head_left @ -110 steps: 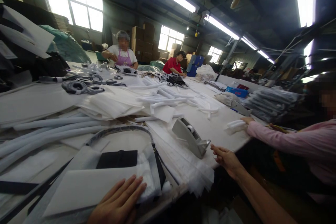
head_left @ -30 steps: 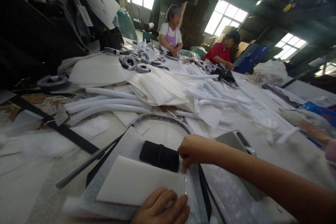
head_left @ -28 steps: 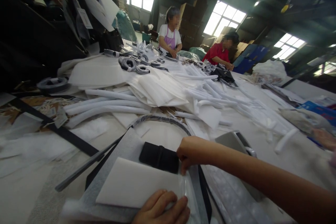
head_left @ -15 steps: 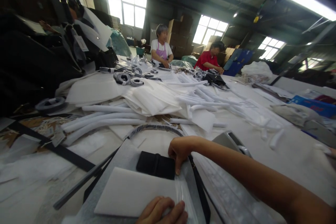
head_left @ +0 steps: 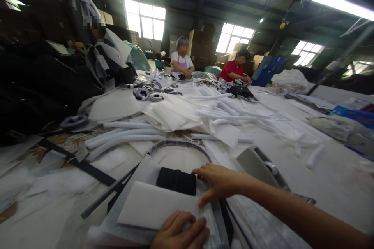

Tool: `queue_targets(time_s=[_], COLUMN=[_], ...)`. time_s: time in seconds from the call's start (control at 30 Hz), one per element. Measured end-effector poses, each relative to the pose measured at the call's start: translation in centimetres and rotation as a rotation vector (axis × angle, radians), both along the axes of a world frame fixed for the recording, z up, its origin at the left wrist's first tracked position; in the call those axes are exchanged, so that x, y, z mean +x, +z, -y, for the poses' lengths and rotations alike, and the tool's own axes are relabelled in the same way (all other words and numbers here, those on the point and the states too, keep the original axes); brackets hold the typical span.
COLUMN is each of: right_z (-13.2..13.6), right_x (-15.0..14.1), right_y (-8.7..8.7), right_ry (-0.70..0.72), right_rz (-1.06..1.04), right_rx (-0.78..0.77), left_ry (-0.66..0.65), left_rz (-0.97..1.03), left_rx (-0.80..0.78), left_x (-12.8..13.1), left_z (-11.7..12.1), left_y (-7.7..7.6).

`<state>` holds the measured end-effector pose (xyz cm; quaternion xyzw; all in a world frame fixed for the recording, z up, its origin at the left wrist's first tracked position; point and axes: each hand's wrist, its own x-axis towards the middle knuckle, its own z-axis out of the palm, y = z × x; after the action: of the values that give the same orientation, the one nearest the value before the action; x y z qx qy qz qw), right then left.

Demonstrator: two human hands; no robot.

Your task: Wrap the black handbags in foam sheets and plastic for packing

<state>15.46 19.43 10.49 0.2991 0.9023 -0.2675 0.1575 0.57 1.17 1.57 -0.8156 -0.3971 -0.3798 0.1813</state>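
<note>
A bag (head_left: 226,218) with a wrapped, arched handle (head_left: 179,144) lies on the table, mostly covered by thin pale wrapping (head_left: 147,167). Across it rests a white foam sheet (head_left: 146,206). Just beyond the sheet sits a black rectangular piece with a band across its middle (head_left: 185,181). My left hand (head_left: 182,229) presses down on the sheet's near right corner, its fingers laid out over it. Thumb and fingers apart, my right hand (head_left: 219,183) is at the right end of the black piece, fingertips at its edge. Clear film (head_left: 212,220) shows beside the left fingers.
A grey plastic device (head_left: 261,167) stands right of the bag. White foam tubes (head_left: 128,140) and stacked foam sheets (head_left: 172,113) lie beyond it. Dark bags (head_left: 37,85) are heaped at left. Two people (head_left: 181,62) work across the table; another person is partly visible at left.
My right hand has opened from a pinched shape at the black piece's right end and shifted slightly nearer me. The left hand stays on the foam sheet. The camera view has shifted a little.
</note>
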Motion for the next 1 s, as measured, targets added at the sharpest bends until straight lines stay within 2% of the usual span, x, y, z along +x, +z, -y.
queue_targets(time_s=[0.1,0.23,0.43,0.57,0.67,0.83,0.93,1.0], right_z=[0.5,-1.8,-4.3,-4.7,-3.3,3.5,6.5,6.6], right_x=[-0.4,-1.4,-1.8,-1.6,-1.1,0.9,2.2,2.5], right_y=[-0.8,-2.2,-3.8,-4.1,-3.5,-2.0,-1.9,-2.1], right_ry=[-0.033,-0.043,-0.049,-0.057,-0.113,-0.229,-0.234,-0.220], right_rz=[0.109,0.220,0.224,0.156,0.064,-0.145,-0.197,-0.181], right_rx=[-0.022,-0.202,-0.371,-0.345,-0.192,0.159,0.194,0.164], left_ry=[0.012,0.014,0.007,-0.016,-0.024,-0.030,-0.035,-0.038], left_rz=[0.019,0.013,0.011,0.004,0.008,0.032,0.064,0.081], left_rx=[-0.007,-0.021,-0.071,-0.092,-0.081,-0.087,-0.118,-0.130], left_x=[0.1,0.1,0.0,0.0,0.0,0.2,0.4,0.5], left_z=[0.0,-0.2,-0.2,0.0,0.0,0.2,0.5,0.6], left_y=[0.1,-0.2,-0.9,-0.8,-0.4,0.1,0.1,-0.1])
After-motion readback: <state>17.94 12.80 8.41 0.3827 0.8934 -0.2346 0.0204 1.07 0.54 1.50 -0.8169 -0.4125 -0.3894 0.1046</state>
